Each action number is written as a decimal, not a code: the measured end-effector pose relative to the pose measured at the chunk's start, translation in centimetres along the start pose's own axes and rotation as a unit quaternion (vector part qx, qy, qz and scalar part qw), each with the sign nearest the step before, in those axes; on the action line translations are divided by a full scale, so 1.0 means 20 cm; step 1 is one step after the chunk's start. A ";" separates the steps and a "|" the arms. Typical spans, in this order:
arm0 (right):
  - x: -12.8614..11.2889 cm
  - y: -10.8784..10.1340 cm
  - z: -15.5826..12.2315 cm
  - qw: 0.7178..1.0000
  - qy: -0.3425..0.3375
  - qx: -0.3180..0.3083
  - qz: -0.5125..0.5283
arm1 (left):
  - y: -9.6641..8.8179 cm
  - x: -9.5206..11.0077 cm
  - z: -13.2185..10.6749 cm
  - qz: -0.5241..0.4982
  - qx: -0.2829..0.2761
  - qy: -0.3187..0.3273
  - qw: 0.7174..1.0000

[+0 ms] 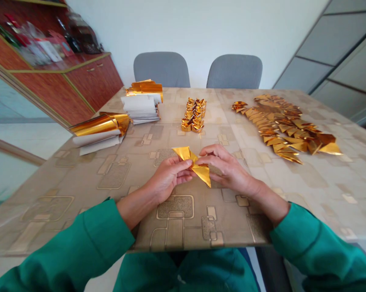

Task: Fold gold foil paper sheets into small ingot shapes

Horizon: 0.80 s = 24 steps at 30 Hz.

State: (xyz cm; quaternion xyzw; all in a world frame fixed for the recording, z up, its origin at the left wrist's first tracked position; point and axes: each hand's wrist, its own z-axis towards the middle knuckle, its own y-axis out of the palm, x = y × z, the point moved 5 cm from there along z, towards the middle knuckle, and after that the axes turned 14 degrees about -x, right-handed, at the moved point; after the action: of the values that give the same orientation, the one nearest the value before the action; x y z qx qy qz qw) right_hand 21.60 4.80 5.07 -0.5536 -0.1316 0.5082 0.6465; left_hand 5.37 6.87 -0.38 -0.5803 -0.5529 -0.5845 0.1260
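Above the near part of the table, a folded gold foil paper point(203, 173) with pointed ends is held between my two hands. My left hand point(172, 175) pinches its middle between thumb and fingers. From the other side, my right hand point(228, 167) touches the paper with its fingertips, the fingers curved around its right half. Part of the paper's middle is hidden behind the fingers. Beyond my hands stand two short rows of finished-looking gold foil ingot shapes point(193, 115).
Gold-and-white paper sheets form one stack point(142, 107) at the back left and another stack point(102, 130) nearer the left edge. Many folded gold pieces point(280, 125) spread across the right side. Two grey chairs point(161, 69) stand behind the patterned table point(183, 227).
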 end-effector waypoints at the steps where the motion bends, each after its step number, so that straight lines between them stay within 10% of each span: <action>1: 0.00 0.00 0.00 1.000 -0.005 0.002 -0.017 | 0.01 0.00 0.00 -0.007 0.001 -0.010 1.000; 18: -0.02 -0.01 -0.02 0.995 -0.048 -0.006 -0.091 | 0.01 0.02 -0.03 0.043 0.038 0.053 0.997; 24: 0.00 -0.01 0.00 0.999 0.006 0.003 0.037 | 0.03 0.03 -0.04 0.083 0.036 0.080 0.993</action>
State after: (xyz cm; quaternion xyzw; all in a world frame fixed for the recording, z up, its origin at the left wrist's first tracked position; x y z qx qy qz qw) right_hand 21.59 4.85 5.25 -0.5588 -0.1057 0.5292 0.6297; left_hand 5.17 6.31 0.66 -0.5704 -0.5115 -0.5967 0.2388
